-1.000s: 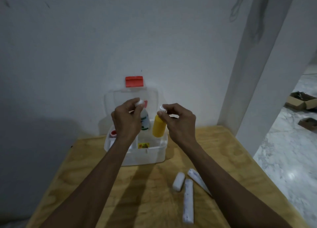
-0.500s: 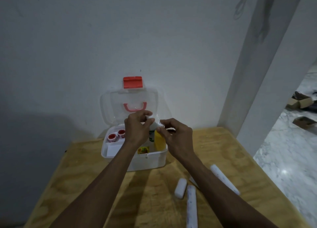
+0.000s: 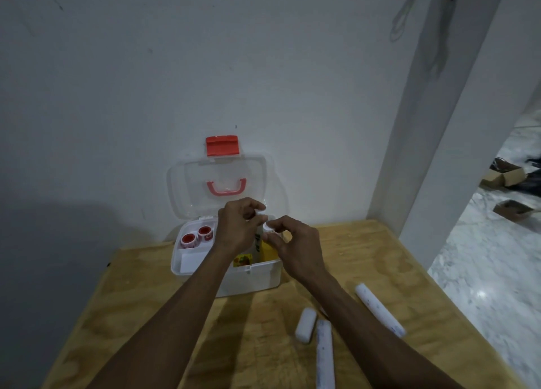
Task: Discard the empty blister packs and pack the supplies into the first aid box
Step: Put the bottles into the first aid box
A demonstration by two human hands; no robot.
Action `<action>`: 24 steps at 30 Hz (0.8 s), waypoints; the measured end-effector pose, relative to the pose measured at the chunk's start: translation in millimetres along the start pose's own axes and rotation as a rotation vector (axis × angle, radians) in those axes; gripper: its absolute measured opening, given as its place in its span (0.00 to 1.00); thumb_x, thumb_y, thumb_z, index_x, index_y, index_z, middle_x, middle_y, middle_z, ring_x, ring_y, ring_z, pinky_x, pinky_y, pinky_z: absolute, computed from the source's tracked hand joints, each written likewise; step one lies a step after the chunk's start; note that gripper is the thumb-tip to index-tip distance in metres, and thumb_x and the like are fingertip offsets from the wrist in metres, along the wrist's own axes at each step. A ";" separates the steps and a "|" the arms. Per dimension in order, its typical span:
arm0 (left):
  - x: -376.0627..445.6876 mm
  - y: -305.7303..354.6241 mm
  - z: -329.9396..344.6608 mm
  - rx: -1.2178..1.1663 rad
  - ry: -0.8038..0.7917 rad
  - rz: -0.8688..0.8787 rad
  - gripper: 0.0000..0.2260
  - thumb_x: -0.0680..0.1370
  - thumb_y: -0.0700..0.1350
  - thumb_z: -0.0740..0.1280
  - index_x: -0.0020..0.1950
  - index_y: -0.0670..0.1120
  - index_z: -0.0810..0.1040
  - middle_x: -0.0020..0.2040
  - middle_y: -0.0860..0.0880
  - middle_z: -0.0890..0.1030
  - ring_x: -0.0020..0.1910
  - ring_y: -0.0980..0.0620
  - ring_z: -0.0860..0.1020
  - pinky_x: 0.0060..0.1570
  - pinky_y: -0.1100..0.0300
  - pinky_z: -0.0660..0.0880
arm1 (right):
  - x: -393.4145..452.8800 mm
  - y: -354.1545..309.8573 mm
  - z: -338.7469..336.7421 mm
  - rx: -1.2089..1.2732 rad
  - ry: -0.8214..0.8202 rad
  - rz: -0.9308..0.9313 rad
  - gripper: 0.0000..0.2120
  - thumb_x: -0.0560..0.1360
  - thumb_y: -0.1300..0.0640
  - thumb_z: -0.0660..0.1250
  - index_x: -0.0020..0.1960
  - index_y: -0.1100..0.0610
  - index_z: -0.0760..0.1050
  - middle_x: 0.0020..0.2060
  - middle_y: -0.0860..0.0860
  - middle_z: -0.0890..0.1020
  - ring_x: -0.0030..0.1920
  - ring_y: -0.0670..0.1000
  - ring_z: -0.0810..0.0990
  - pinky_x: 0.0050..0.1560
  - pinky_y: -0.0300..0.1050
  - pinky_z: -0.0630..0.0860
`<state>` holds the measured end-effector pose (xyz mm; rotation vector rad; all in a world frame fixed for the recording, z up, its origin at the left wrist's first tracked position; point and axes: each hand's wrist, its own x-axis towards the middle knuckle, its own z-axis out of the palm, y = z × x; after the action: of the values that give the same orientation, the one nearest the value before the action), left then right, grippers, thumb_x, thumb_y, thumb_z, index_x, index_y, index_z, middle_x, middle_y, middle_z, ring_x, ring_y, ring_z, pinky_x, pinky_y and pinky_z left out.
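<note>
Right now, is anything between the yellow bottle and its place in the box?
Nothing visible. The yellow bottle is already down inside the first aid box, beside the white bottle. The lid stands open behind.

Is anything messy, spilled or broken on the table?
Nothing looks spilled or broken. Three white paper-wrapped rolls lie loose on the wooden table, not yet packed. The white plastic first aid box stands open, and both hands are lowering two bottles into it.
</note>
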<state>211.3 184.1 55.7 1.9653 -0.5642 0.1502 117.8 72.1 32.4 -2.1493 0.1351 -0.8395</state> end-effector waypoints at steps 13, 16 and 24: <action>-0.4 -2.2 -10.5 0.170 -0.136 0.127 0.11 0.76 0.35 0.70 0.57 0.43 0.84 0.55 0.45 0.85 0.50 0.56 0.80 0.49 0.76 0.71 | 4.1 2.0 -3.7 -0.047 -0.080 0.032 0.11 0.71 0.54 0.75 0.53 0.54 0.84 0.50 0.51 0.85 0.52 0.48 0.80 0.44 0.21 0.65; -1.3 -1.3 -11.6 0.176 -0.143 0.128 0.11 0.77 0.36 0.70 0.58 0.43 0.83 0.56 0.45 0.85 0.53 0.52 0.81 0.54 0.66 0.74 | 4.4 2.3 -4.8 -0.044 -0.087 0.036 0.11 0.71 0.53 0.75 0.53 0.53 0.84 0.51 0.50 0.85 0.52 0.48 0.80 0.46 0.27 0.66; -2.2 -0.8 -10.8 0.183 -0.123 0.133 0.10 0.76 0.40 0.71 0.56 0.44 0.84 0.55 0.45 0.85 0.53 0.52 0.82 0.54 0.64 0.73 | 3.6 2.4 -5.6 -0.028 -0.060 0.058 0.11 0.72 0.51 0.74 0.53 0.53 0.85 0.51 0.49 0.86 0.52 0.47 0.81 0.49 0.32 0.68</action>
<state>211.2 194.6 59.2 2.1246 -0.7858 0.1703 117.6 65.6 35.0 -2.1838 0.1783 -0.7434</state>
